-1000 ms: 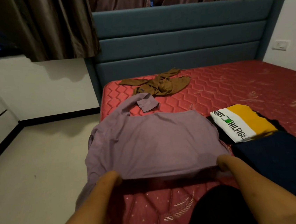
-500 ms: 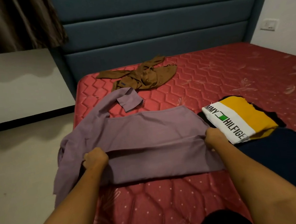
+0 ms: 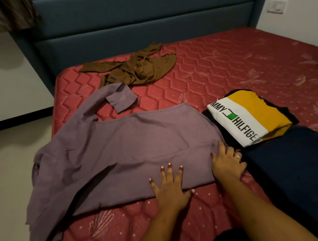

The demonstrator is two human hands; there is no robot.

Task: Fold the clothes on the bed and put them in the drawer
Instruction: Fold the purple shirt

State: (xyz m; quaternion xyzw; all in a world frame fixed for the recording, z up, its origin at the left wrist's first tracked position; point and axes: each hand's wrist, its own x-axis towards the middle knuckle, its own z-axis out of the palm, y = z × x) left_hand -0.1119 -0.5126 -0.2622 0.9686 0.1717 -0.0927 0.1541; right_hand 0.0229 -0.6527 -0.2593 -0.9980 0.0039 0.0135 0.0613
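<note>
Purple shirt [image 3: 130, 152] lies half-folded near the edge of the bed [image 3: 227, 70], left hand [image 3: 169, 186] and right hand [image 3: 227, 162] pressing it flat, grip spread. Beside it, a yellow-and-white shirt [image 3: 252, 118] and a navy garment [image 3: 296, 164] sit folded. A brown shirt [image 3: 139, 69] remains crumpled, and none appears stowed yet.

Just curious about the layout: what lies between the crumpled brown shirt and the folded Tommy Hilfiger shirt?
Nothing but bare red mattress; the head view shows the brown shirt and the Tommy Hilfiger shirt apart.
</note>
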